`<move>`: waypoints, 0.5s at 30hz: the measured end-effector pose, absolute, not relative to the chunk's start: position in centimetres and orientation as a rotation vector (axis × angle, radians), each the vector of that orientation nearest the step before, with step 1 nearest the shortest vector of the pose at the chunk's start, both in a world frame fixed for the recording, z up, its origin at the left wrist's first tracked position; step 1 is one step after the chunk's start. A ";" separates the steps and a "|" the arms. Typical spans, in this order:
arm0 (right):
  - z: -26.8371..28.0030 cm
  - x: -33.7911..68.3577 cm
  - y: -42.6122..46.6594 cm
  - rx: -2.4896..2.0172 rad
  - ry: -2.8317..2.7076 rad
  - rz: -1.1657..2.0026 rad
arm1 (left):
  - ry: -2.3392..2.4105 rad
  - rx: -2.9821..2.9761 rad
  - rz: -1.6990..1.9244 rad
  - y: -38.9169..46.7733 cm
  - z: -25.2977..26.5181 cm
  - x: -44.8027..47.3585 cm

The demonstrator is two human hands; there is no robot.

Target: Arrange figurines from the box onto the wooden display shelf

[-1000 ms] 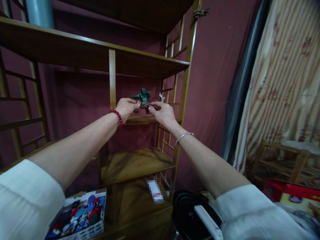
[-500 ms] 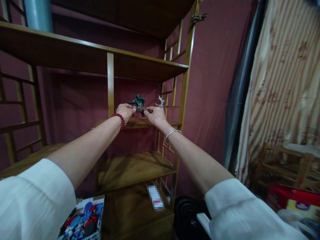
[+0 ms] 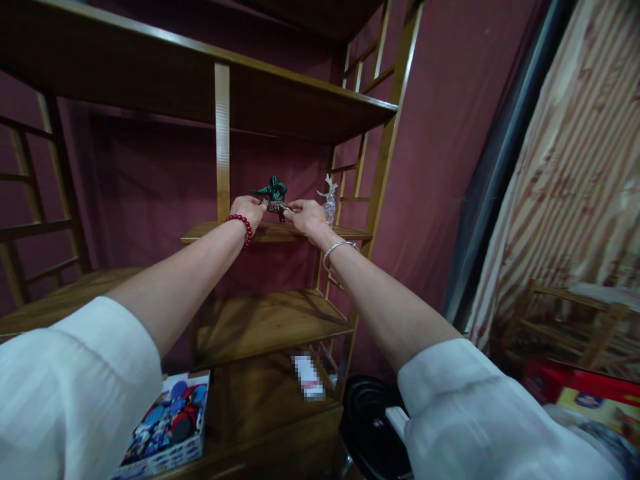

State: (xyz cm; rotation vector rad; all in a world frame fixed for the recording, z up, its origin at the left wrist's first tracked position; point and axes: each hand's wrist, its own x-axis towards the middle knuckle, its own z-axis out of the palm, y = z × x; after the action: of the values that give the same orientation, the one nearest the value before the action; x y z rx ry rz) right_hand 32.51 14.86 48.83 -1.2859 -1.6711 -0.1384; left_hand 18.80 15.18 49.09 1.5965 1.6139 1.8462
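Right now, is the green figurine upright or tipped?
Upright: the green figurine has its head above its brown lower part, held between left hand and right hand.

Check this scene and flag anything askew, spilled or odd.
Nothing looks spilled. The white item on the low cabinet looks odd: it's coarsely pixelated, unlike its surroundings. The held green figurine shows no obvious damage.

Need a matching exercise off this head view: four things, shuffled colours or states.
1. figurine
2. bead bracelet
3. bangle
4. antlered ornament

A. silver-coloured
B. clear and whitish
C. held by the left hand and the right hand
D. red

Pairs: 1-C; 2-D; 3-A; 4-B
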 end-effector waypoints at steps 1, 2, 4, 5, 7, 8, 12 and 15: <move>48.7 32.6 15.2 -1.285 -1.676 -0.121 | 1.632 1.602 1.848 15.3 49.0 18.8; 48.6 32.7 15.6 -1.283 -1.680 -0.108 | 1.637 1.604 1.852 15.4 48.9 18.8; 48.4 32.8 16.2 -1.283 -1.684 -0.092 | 1.612 1.609 1.865 15.7 48.7 18.7; 48.3 32.8 16.4 -1.283 -1.683 -0.089 | 1.585 1.608 1.874 15.8 48.7 18.7; 48.3 32.8 16.8 -1.290 -1.681 -0.086 | 1.520 1.604 1.888 16.0 48.6 18.6; 48.3 32.8 16.9 -1.297 -1.681 -0.086 | 1.492 1.600 1.895 16.1 48.5 18.6; 48.3 32.5 16.8 -1.337 -1.690 -0.096 | 1.436 1.564 1.906 16.5 48.5 18.5; 48.4 32.2 16.5 -1.353 -1.681 -0.098 | 1.419 1.572 1.890 17.0 48.4 18.4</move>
State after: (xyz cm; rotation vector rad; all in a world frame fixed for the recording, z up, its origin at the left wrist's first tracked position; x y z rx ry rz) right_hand 32.19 16.45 48.38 -1.3529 -1.6809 -0.0982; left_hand 18.37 17.04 48.41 1.5721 1.4191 1.8896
